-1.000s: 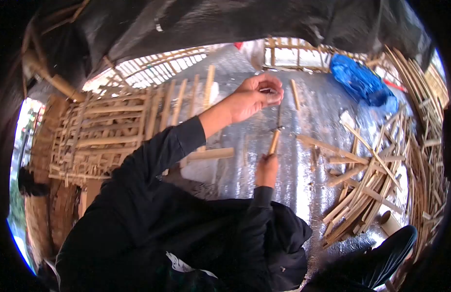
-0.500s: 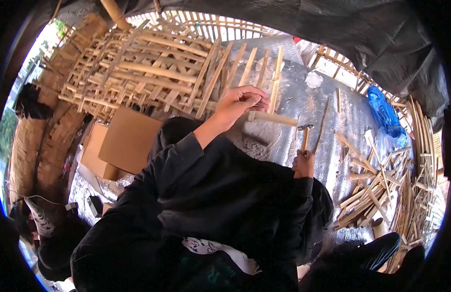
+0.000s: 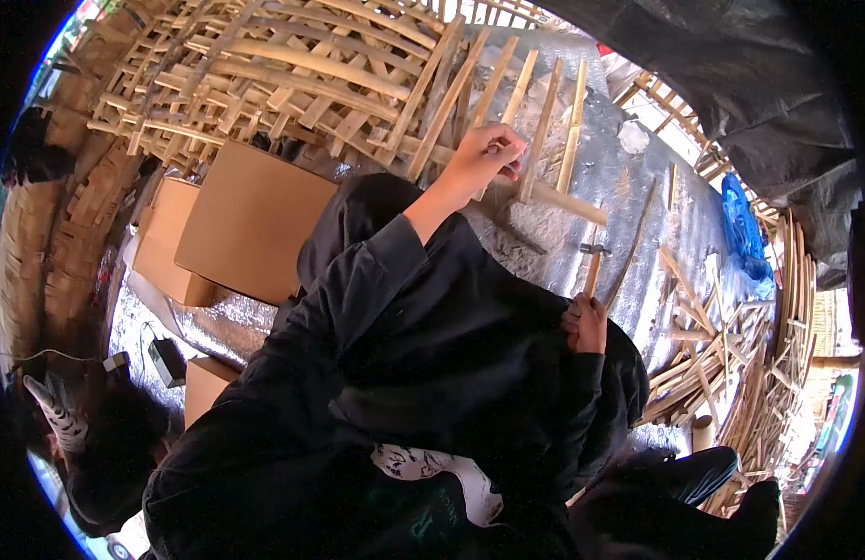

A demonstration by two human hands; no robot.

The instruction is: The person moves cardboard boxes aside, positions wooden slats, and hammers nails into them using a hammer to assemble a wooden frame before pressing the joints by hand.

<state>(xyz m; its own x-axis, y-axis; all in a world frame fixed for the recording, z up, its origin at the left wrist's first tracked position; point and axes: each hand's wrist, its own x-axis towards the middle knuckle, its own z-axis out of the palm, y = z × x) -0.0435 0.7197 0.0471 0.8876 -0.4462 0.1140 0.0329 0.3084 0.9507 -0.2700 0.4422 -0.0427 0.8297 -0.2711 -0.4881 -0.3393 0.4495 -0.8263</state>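
Observation:
My right hand (image 3: 585,323) is wrapped round the wooden handle of a small hammer (image 3: 593,266), whose dark metal head points away from me. My left hand (image 3: 488,159) is raised beyond my knee, fingers curled in a pinch; whatever they hold, if anything, is too small to make out. Just past that hand, a bamboo strip (image 3: 568,203) lies crosswise, its right end close to the hammer head. Several slats (image 3: 542,131) run away from it over the floor.
A lattice of bamboo strips (image 3: 292,61) lies at the back left. Cardboard boxes (image 3: 255,224) stand left of my knee. Loose bamboo pieces (image 3: 703,373) and a blue plastic bag (image 3: 742,229) are at the right. Another person's leg (image 3: 703,476) shows at the lower right.
My view has tilted and shifted, so the lattice and boxes appear larger. My left hand has turned, its fingers more curled. My right hand still grips the hammer.

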